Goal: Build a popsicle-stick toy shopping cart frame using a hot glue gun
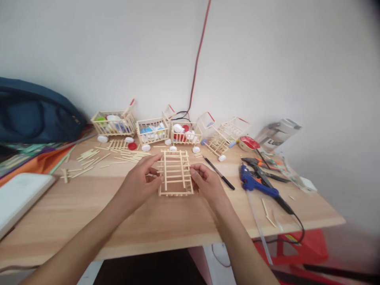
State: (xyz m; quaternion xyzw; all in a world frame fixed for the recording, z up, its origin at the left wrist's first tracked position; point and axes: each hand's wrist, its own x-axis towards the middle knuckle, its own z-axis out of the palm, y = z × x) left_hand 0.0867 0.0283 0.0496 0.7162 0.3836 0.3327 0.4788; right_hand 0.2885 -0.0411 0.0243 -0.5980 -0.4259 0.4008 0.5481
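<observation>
A small frame of thin wooden sticks (175, 174), crossed like a lattice, sits in front of me at the middle of the table. My left hand (145, 176) grips its left side between thumb and fingers. On the opposite side, my right hand (206, 180) has its thumb and curled fingers at the frame's right edge. Just behind the frame stand little stick-built carts with bottle-cap wheels, among them a cart holding red and white caps (186, 133). A black pen (219, 173) lies to the right of my right hand.
Loose wooden sticks (89, 158) are scattered at the left. On the right lie a blue glue gun (258, 184), its cord hanging over the edge, and black-handled pliers (264, 168). A white box-like object (23, 198) and a dark blue bag (38, 111) occupy the left side.
</observation>
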